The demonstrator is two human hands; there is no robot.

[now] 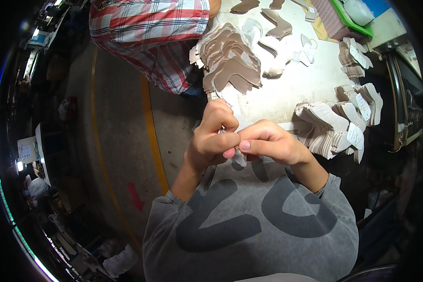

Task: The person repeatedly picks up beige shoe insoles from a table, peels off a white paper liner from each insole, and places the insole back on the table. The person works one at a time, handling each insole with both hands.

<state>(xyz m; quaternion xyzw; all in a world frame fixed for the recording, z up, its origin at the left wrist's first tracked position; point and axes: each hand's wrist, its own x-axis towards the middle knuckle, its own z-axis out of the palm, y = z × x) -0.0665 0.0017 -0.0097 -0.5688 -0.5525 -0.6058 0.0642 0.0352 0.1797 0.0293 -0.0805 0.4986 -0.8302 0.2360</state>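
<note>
My left hand [215, 134] and my right hand [268, 143] meet in front of my chest, just off the table's near edge. Both are closed, fingertips pressed together around a thin whitish piece [239, 160]. One end of it pokes out below my fingers; most is hidden, and its kind cannot be made out. Just beyond my left hand, a heap of brown curved cut pieces [232, 73] lies on the white table [286, 89]. To the right of my right hand, bundled stacks of pale curved pieces [322, 127] sit at the table's corner.
Someone in a red and white checked garment [150, 37] is close by on the far left. More brown pieces [277, 24] and white scraps [305, 54] lie across the table. A green tray [350, 19] stands at the far right. Yellow lines [154, 136] mark the floor leftward.
</note>
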